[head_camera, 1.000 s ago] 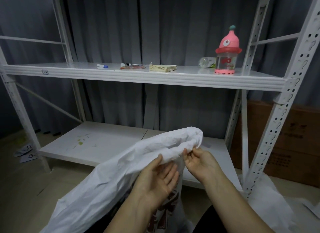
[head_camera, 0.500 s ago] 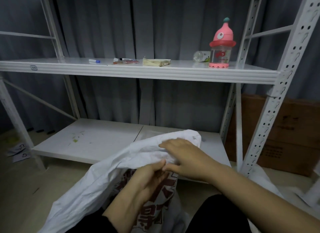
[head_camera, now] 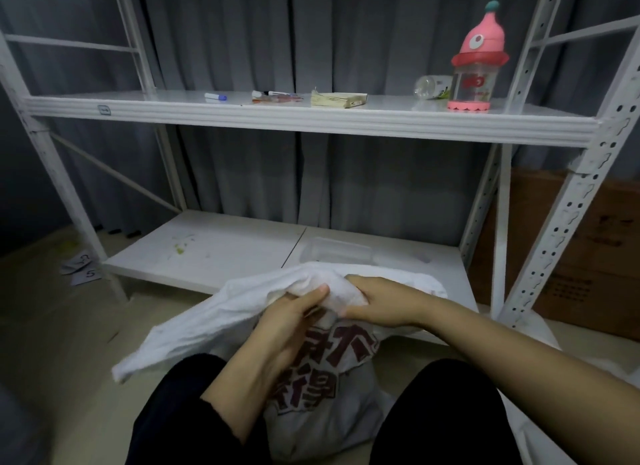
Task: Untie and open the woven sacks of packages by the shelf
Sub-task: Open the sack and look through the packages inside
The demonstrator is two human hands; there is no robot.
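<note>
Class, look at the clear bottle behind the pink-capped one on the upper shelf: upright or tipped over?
Tipped over. The clear bottle lies on its side on the shelf, behind the upright pink-capped bottle.

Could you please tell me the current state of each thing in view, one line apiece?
woven sack: top bunched, gripped by both hands, not yet open.
left hand: fingers curled round the sack's top.
right hand: gripping the bunched top.
pink-capped bottle: upright, capped, on the upper shelf.
clear bottle: lying on its side.
marker: lying flat, capped.
</note>
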